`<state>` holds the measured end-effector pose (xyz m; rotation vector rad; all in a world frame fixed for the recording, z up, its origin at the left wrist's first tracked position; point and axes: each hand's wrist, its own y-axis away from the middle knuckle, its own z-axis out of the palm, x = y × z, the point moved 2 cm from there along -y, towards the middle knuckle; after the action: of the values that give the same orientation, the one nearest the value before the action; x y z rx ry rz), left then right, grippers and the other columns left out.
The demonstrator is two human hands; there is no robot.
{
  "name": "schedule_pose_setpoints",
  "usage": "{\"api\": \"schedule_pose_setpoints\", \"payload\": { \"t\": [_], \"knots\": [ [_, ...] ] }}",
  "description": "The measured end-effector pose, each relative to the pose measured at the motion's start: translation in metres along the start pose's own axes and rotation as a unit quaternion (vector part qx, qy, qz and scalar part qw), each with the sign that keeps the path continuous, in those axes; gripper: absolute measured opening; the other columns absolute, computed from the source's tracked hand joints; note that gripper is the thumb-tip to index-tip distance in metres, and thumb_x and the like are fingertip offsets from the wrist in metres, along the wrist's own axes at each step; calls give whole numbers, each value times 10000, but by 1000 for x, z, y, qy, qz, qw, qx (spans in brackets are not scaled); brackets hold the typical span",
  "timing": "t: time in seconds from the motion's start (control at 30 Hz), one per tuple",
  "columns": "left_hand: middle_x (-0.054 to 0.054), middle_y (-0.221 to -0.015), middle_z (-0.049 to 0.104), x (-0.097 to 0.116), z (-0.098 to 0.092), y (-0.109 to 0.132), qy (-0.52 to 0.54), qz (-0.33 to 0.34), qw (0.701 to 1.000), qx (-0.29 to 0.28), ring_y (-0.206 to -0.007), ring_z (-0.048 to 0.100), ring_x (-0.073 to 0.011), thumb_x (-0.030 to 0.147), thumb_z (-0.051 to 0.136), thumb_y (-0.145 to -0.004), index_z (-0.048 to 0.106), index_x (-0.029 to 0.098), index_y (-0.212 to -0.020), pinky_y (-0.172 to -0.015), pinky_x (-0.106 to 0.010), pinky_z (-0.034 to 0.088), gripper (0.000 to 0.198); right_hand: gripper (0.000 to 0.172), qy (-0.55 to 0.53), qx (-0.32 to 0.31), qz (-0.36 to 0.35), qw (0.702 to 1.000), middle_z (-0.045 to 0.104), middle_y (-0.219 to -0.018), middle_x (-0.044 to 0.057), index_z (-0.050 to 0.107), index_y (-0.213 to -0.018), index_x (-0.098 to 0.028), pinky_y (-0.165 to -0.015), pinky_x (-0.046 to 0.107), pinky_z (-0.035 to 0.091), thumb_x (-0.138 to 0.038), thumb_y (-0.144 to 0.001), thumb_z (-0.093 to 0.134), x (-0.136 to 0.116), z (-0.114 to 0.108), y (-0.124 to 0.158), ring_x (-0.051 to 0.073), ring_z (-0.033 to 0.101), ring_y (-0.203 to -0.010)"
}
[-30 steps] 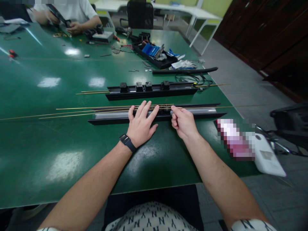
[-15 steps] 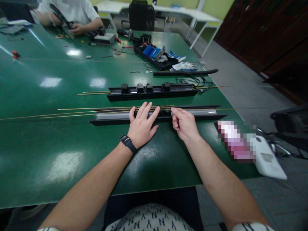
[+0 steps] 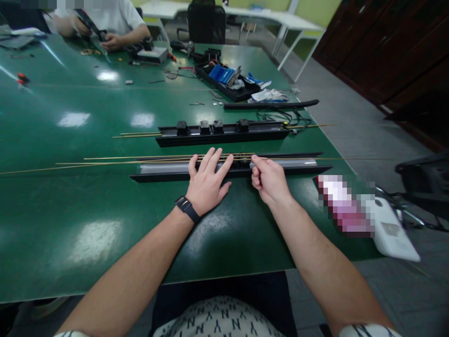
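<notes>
The left hand (image 3: 208, 180) lies spread, fingers resting over slim brass rods (image 3: 122, 157) that reach out toward nine o'clock above the near black channel (image 3: 168, 178). At its three o'clock, the right hand (image 3: 270, 179) is curled, thumb and forefinger pinching what looks like one rod, though the fingertips partly hide it. Beyond, toward twelve o'clock, sits a second channel (image 3: 224, 139) bearing blocks (image 3: 182, 127).
</notes>
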<state>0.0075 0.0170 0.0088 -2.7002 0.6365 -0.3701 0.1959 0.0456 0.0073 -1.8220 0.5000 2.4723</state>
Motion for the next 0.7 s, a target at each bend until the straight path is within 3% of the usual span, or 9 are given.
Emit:
{"api": "schedule_pose_setpoints", "payload": {
  "t": [0.37,0.7],
  "knots": [
    [-156,-1710,374,1,0,-1,-3,0,1000,-1,-1614,286,-334,427,634,-967,418,269,-1619,-1278,-614,113,705,309,-2,-15,-3,1000,562,-517,-72,635,-843,-174,-269,164,232,-351,-770,878,-3,-1,3,52,408,-312],
    [-158,-1710,375,0,0,0,-1,1,1000,1,-1610,292,-343,421,632,-963,418,268,-1621,-1282,-606,105,709,340,1,-11,-2,1000,529,-512,-76,586,-783,-192,-274,163,222,-378,-792,871,-1,0,1,49,396,-313]
  ]
}}
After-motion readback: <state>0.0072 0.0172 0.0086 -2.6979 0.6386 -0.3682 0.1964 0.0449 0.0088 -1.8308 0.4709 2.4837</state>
